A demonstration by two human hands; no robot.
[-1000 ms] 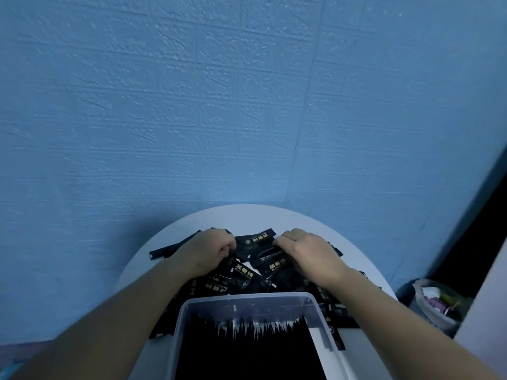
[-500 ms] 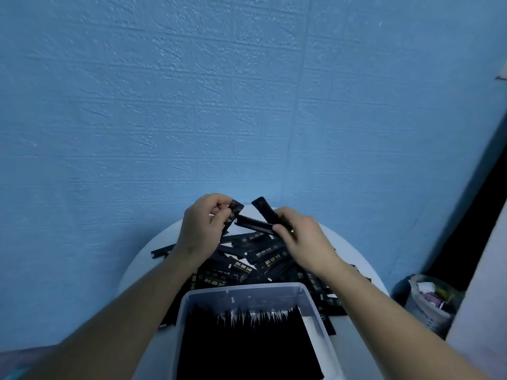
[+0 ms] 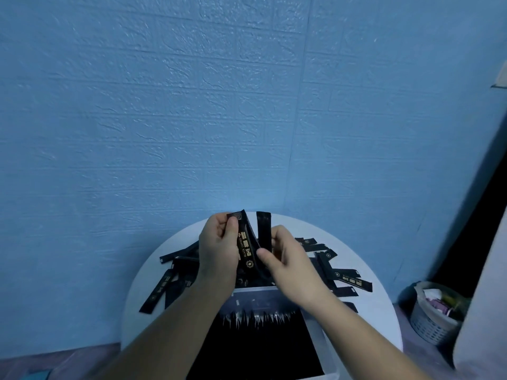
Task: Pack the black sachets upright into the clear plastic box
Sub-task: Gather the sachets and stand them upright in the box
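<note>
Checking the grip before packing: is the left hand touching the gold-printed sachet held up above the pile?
Touching. The head view shows the left hand pinching the gold-printed sachet near its top end, with the thumb pressed on its face.

Black sachets [image 3: 245, 244], seemingly gold print; blue wall [image 3: 192, 105]

dim, blue-tinted light; a brighter patch fell on the wall [image 3: 247, 193] above the bench [image 3: 378, 305]. wide-angle bending at edges; right margin blurred.
</note>
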